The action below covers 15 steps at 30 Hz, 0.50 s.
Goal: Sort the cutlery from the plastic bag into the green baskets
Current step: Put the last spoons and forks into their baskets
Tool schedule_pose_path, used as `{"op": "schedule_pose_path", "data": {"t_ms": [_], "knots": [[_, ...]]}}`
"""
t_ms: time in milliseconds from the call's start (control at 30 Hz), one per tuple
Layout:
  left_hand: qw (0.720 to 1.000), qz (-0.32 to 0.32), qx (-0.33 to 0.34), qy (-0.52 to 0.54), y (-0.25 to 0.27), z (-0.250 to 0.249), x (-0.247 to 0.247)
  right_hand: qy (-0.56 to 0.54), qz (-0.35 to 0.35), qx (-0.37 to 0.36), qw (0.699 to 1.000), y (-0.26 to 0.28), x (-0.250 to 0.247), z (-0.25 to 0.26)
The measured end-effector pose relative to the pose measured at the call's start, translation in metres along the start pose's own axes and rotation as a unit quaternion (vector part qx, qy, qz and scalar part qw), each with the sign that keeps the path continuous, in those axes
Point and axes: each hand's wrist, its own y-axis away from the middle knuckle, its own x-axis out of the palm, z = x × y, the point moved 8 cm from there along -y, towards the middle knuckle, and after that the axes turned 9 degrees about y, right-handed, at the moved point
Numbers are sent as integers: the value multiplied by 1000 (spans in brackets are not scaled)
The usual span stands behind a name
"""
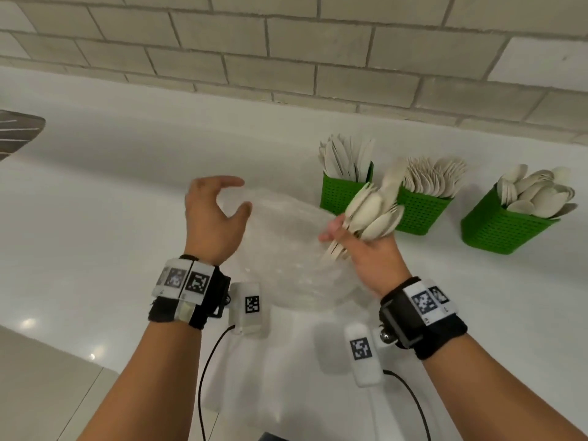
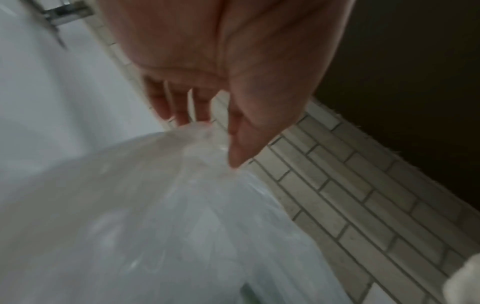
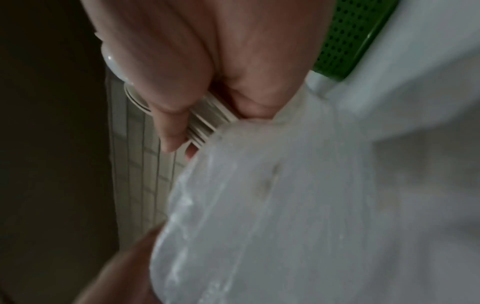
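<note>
Overhead, the right hand (image 1: 366, 249) grips a bundle of pale cutlery (image 1: 372, 208), heads angled up toward the counter's back edge, just before three green baskets (image 1: 420, 211). Only the left-wrist view shows the left hand (image 2: 221, 82) pinching the clear plastic bag (image 1: 286, 249). No readable writing.

Pale cutlery bundle (image 1: 370, 211) raised over clear plastic bag (image 1: 286, 249), beside three filled green baskets (image 1: 420, 211).

Three green baskets (image 1: 346, 194), one plastic bag (image 1: 286, 249), two hands (image 1: 213, 224).
</note>
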Motion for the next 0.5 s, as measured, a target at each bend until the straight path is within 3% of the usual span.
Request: {"op": "schedule_pose_path", "data": {"t_ms": [33, 67, 133, 200, 233, 333, 400, 500], "knots": [[998, 3, 39, 47, 6, -18, -1, -77, -27, 2, 997, -2, -4, 9], [992, 49, 55, 103, 13, -32, 7, -163, -48, 18, 985, -4, -9, 15], [968, 211, 23, 131, 31, -43, 37, -315, -66, 60, 945, -8, -16, 24], [936, 350, -34, -5, 48, -23, 65, -413, -73, 70, 905, -14, -28, 39], [919, 383, -67, -72, 54, -6, 71, -440, -83, 66, 892, -16, -37, 44], [905, 378, -144, -136, 56, 23, 70, -445, -125, 43, 886, -17, -64, 53], [919, 351, -131, -126, 49, 17, 65, -382, -154, 17, 911, -12, -83, 49], [951, 305, -49, 30, 41, -37, 65, -114, -157, -78, 978, 7, -97, 50]]}}
